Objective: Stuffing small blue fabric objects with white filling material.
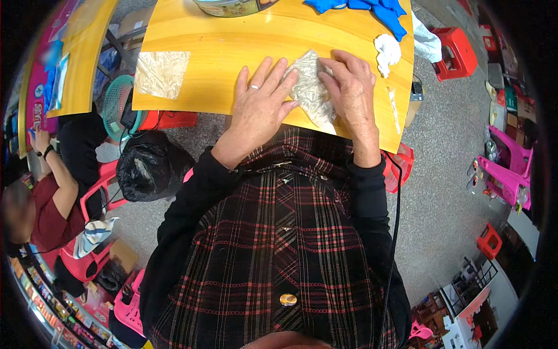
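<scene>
A crinkled clear plastic bag (312, 96) lies at the near edge of the yellow wooden table (226, 43), its lower corner reaching that edge. My left hand (256, 110), with a ring on one finger, rests flat with its fingers spread, the fingertips and thumb along the bag's left side. At the bag's right side is my right hand (353, 93), its fingers bent and the thumb drawn in against the plastic. A second flat, creased clear plastic bag (161, 74) lies to the left on the table, apart from both hands.
At the table's far side stand a round tin (232, 7) and blue cloth-like pieces (372, 10). A crumpled white tissue (387, 53) and a thin clear strip (394, 109) lie rightward. Left are a green basket (116, 110), a black bag (152, 166) and a seated person (58, 203).
</scene>
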Demonstrator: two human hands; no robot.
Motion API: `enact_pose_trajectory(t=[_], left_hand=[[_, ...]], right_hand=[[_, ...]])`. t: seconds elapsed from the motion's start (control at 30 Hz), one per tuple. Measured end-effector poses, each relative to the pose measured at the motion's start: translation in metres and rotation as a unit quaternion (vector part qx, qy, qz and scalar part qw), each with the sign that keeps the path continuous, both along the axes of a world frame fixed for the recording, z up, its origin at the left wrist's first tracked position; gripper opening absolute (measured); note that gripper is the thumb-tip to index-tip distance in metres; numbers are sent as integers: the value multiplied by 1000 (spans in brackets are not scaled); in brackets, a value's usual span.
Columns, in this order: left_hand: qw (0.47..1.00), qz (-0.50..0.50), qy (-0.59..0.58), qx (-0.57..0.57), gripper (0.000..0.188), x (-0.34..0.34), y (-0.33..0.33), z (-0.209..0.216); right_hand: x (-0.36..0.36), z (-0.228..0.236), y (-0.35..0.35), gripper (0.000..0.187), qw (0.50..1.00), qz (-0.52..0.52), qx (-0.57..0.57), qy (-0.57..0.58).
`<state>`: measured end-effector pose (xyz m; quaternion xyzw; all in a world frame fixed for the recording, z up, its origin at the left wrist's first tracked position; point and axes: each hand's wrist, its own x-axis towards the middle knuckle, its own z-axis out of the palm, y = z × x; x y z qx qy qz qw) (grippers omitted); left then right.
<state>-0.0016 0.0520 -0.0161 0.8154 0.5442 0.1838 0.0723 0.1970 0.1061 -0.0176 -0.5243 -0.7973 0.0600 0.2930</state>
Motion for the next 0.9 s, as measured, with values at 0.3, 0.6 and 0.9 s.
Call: enact_pose_trajectory(t=[0.3,0.6,0.9], left_hand=[[998,-48,46,-5,56,-3,-5,4],[998,-55,26,-6,64,-11,0,14],[997,-36,-61,38,62,-16,0,16]], right_hand=[[-10,9,-1,29,998,35,-38,21],[-13,8,7,26,994,38,-88,52],[-80,64,89,14,973,136,96,162]])
